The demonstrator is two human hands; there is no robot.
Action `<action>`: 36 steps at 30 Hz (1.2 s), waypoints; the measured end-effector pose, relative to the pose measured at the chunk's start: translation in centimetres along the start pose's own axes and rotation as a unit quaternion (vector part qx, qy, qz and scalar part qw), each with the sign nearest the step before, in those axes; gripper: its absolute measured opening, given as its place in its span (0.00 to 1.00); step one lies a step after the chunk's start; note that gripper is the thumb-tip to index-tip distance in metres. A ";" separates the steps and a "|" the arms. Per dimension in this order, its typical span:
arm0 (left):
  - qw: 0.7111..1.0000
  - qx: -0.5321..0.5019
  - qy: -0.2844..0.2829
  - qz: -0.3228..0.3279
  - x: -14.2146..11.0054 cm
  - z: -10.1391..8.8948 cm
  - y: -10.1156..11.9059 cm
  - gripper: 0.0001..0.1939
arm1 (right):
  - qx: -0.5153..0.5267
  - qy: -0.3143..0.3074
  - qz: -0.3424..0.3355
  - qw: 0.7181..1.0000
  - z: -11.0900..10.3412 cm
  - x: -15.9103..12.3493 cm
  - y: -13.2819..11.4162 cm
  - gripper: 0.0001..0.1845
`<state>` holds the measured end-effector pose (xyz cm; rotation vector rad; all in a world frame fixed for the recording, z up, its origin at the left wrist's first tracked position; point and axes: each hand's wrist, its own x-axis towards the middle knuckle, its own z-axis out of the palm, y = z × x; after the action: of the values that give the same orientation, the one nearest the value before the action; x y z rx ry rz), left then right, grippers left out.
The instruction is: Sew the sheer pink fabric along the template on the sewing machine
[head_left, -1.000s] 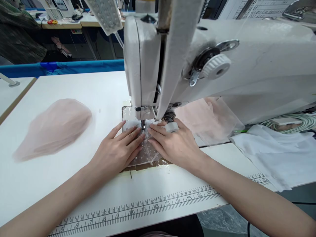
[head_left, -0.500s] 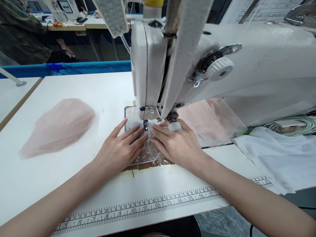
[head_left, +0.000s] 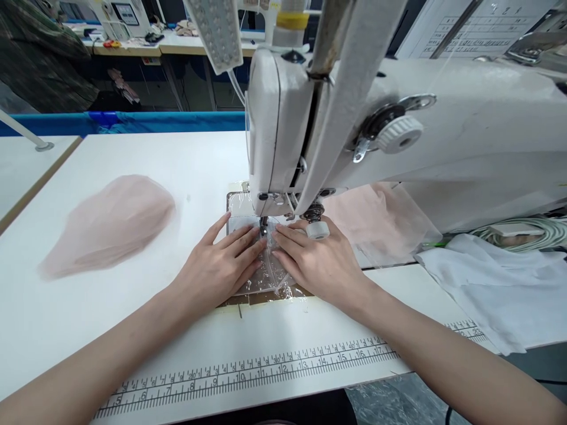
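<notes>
My left hand (head_left: 219,268) lies flat with fingers stretched out on a small sheer piece of fabric (head_left: 266,277), just left of the presser foot (head_left: 263,226) of a white sewing machine (head_left: 398,136). My right hand (head_left: 319,262) lies flat on the same piece at the right of the needle, fingers extended toward it. A white ring-like band (head_left: 318,230) sits on a finger of that hand. The fabric rests on the metal needle plate and both sets of fingertips nearly meet at the foot.
A pile of pale pink sheer pieces (head_left: 110,224) lies on the white table (head_left: 133,330) at the left. More pink fabric (head_left: 381,218) sits behind the machine arm, white cloth (head_left: 496,289) at the right. A printed ruler (head_left: 266,372) runs along the front edge.
Both hands have stayed flat on the sheer piece at the presser foot. The view has shifted slightly, so everything sits a little further right in the picture.
</notes>
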<state>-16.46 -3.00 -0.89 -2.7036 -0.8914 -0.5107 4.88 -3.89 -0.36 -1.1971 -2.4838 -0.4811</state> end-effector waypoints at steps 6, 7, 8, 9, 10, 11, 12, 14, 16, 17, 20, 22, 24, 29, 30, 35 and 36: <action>0.993 -0.074 0.000 0.087 -0.5 -1.5 0.0 0.27 | 0.073 0.032 -0.062 0.995 -0.2 -0.3 0.2 0.12; 0.991 -0.077 -0.007 0.106 -0.6 -1.7 0.0 0.28 | 0.091 0.033 -0.075 0.992 -0.3 -0.3 0.3 0.12; 0.990 -0.071 -0.007 0.120 -0.7 -1.7 0.1 0.26 | 0.108 0.031 -0.085 0.990 -0.5 -0.3 0.3 0.12; 0.990 -0.061 -0.001 0.127 -0.7 -1.7 0.1 0.21 | 0.127 0.028 -0.092 0.987 -0.6 -0.3 0.4 0.13; 0.991 -0.054 0.010 0.121 -0.8 -1.6 0.1 0.15 | 0.146 0.025 -0.096 0.984 -0.7 -0.3 0.4 0.16; 0.993 -0.054 0.021 0.107 -0.8 -1.5 0.2 0.11 | 0.164 0.022 -0.098 0.981 -0.8 -0.3 0.5 0.20; 0.994 -0.062 0.029 0.086 -0.8 -1.4 0.2 0.09 | 0.179 0.019 -0.096 0.979 -0.9 -0.3 0.5 0.26; 0.995 -0.088 0.039 0.038 -0.8 -1.1 0.4 0.08 | 0.183 0.014 -0.092 0.979 -1.0 -0.3 0.6 0.29; 0.994 -0.098 0.043 0.015 -0.7 -1.0 0.5 0.08 | 0.157 0.016 -0.092 0.983 -0.9 -0.4 0.6 0.17; 0.995 -0.093 0.044 0.014 -0.7 -0.9 0.6 0.08 | 0.142 0.022 -0.096 0.985 -0.8 -0.4 0.6 0.11; 0.998 -0.049 0.042 0.026 -0.5 -0.8 0.7 0.12 | 0.119 0.045 -0.121 0.984 -0.5 -0.4 0.6 0.11; 0.998 -0.015 0.042 0.041 -0.5 -0.8 0.8 0.14 | 0.114 0.061 -0.141 0.981 -0.4 -0.4 0.6 0.11; 0.997 0.006 0.038 0.063 -0.5 -0.8 0.8 0.14 | 0.113 0.074 -0.156 0.979 -0.4 -0.4 0.5 0.11; 0.997 0.011 0.038 0.072 -0.6 -0.8 0.8 0.14 | 0.121 0.081 -0.157 0.977 -0.5 -0.3 0.4 0.12; 0.997 0.009 0.039 0.071 -0.6 -0.8 0.8 0.14 | 0.122 0.080 -0.156 0.977 -0.4 -0.4 0.4 0.12; 0.997 0.002 0.039 0.068 -0.5 -0.9 0.8 0.13 | 0.128 0.076 -0.152 0.977 -0.3 -0.4 0.4 0.12; 0.997 0.002 0.039 0.067 -0.5 -0.9 0.9 0.13 | 0.130 0.077 -0.152 0.977 -0.2 -0.4 0.4 0.12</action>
<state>-16.55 -4.25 -0.37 -2.6955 -0.6851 -0.5816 5.54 -4.04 -0.27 -0.6584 -2.5073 -0.2984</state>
